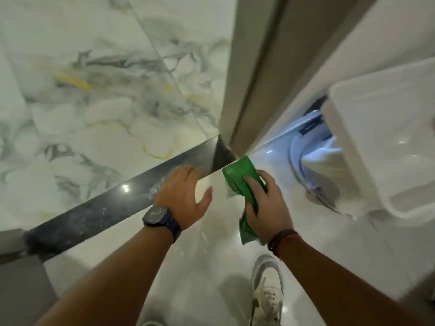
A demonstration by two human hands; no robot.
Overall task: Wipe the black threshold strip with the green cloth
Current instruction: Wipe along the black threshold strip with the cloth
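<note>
The strip [94, 215] is a long black band set in the floor, its long axis running from lower left up to the right, where it ends at the foot of a beige door frame [249, 85]. Its surface is glossy, with pale dusty smears and a bright light reflection near the middle.

The left hand [183, 196] lies palm down over the strip's upper right part, fingers spread and loose, gripping nothing, thumb out toward the right over the pale floor [211, 243]. A dark watch [157, 215] sits on that wrist, and the forearm reaches in from the lower left.

The cloth [240, 177] is just right of the strip's far end, on the near floor beside the door frame; whether it touches the strip cannot be told. It is bunched lengthwise, one end pointing up toward the frame, the other trailing below the hand. The right hand [266, 205] grips it, fingers curled over the top of it. Dark bands [281, 238] circle that wrist.

Beyond the strip lies marble tile [82, 90] veined grey and yellow. To the right stands a white appliance [388, 137]. A white shoe [268, 292] shows at the bottom.
</note>
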